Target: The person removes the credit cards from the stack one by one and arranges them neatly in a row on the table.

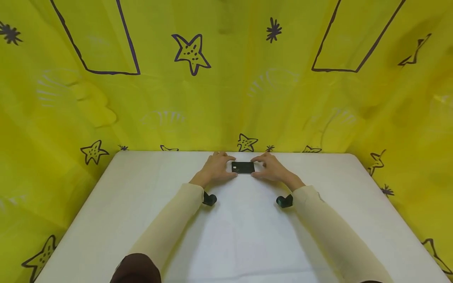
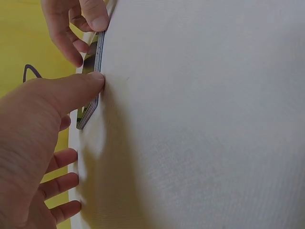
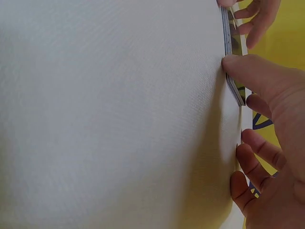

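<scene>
A small stack of cards [image 1: 243,168] lies flat on the white table, close to its far edge. Black on top, it carries a pale chip-like square near its left end. My left hand [image 1: 214,168] pinches the left end, thumb on the near side and index finger toward the far side. At the other end, my right hand [image 1: 273,168] grips it the same way. Layered edges of several cards show beside the thumb in the left wrist view, where the stack [image 2: 89,113] is partly covered. The right wrist view shows its glossy top [image 3: 239,90] reflecting yellow.
The white table [image 1: 237,236] reaches back to a yellow curtain [image 1: 226,98] printed with stars and outlines. Dark wrist-worn devices stick out inward from the left cuff [image 1: 210,199] and the right cuff [image 1: 284,201], above the table.
</scene>
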`<state>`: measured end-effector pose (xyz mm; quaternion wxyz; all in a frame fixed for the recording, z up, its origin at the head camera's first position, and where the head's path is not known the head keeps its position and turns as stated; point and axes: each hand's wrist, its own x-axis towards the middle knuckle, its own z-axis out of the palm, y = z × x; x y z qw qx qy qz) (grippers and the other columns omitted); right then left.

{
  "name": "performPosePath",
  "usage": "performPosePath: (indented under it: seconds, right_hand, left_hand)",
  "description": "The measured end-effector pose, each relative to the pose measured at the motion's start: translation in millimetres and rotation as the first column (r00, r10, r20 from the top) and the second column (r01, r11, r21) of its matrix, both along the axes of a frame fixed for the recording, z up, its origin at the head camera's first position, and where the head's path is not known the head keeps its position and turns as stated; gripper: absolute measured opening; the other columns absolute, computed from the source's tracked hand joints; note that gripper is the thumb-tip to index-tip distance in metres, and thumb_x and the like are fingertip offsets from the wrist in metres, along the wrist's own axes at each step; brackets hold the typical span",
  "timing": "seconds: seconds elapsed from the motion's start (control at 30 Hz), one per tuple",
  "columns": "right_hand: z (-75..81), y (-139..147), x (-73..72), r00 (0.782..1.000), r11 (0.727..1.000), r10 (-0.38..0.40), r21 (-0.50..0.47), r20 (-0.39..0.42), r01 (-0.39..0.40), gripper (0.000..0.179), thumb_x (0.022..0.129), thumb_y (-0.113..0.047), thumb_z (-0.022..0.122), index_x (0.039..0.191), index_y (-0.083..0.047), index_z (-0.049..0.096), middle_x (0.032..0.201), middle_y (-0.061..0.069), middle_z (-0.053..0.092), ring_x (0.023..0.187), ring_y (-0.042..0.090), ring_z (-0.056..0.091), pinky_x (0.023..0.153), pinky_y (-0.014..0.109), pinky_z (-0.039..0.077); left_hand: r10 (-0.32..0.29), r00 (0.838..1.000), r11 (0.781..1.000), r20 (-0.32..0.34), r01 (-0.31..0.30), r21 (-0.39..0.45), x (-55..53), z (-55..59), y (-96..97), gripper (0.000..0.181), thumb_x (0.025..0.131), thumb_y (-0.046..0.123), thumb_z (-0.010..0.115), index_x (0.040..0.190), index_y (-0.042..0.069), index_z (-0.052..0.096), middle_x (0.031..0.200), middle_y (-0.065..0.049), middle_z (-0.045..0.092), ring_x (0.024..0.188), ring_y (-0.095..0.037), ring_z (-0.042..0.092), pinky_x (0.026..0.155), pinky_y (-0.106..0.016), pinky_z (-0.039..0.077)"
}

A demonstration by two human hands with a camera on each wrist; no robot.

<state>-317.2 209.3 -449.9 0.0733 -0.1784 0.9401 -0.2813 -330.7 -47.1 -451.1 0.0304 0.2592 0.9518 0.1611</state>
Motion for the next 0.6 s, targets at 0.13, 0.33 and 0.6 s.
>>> performPosePath:
  seconds: [0.13, 0.33, 0.6]
  right_hand:
    - [-0.4, -0.2, -1.0, 1.000, 1.000, -0.001, 0.009, 0.005, 0.000, 0.052, 0.091, -0.027, 0.079, 0.139, -0.011, 0.063, 0.133, 0.021, 0.050, 0.112, 0.036, 0.053, 0.095, 0.050, 0.048]
    - [-0.2, -0.3, -0.5, 1.000, 1.000, -0.003, 0.022, -0.003, 0.003, 0.052, 0.091, -0.027, 0.078, 0.138, -0.011, 0.064, 0.133, 0.021, 0.050, 0.111, 0.035, 0.054, 0.094, 0.049, 0.049]
    - [0.4, 0.5, -0.3, 1.000, 1.000, -0.002, 0.012, 0.001, 0.002, 0.051, 0.091, -0.027, 0.079, 0.137, -0.010, 0.064, 0.132, 0.022, 0.050, 0.110, 0.035, 0.054, 0.091, 0.047, 0.049]
  left_hand:
    - [0.001, 1.000, 1.000, 0.002, -0.001, -0.016, -1.5, 0.1, -0.4, 0.059, 0.092, 0.049, 0.072, 0.143, 0.022, 0.062, 0.136, -0.010, 0.056, 0.123, -0.031, 0.048, 0.106, -0.049, 0.040]
    - [-0.007, 1.000, 1.000, -0.002, 0.007, -0.023, -1.8, 0.9, -1.2, 0.055, 0.092, 0.048, 0.073, 0.140, 0.021, 0.065, 0.133, -0.009, 0.057, 0.119, -0.030, 0.048, 0.103, -0.047, 0.041]
    - [-0.016, 1.000, 1.000, -0.010, 0.016, -0.024, 0.3, 4.2, -0.4, 0.052, 0.093, 0.046, 0.074, 0.137, 0.019, 0.067, 0.132, -0.010, 0.058, 0.118, -0.030, 0.049, 0.101, -0.047, 0.042]
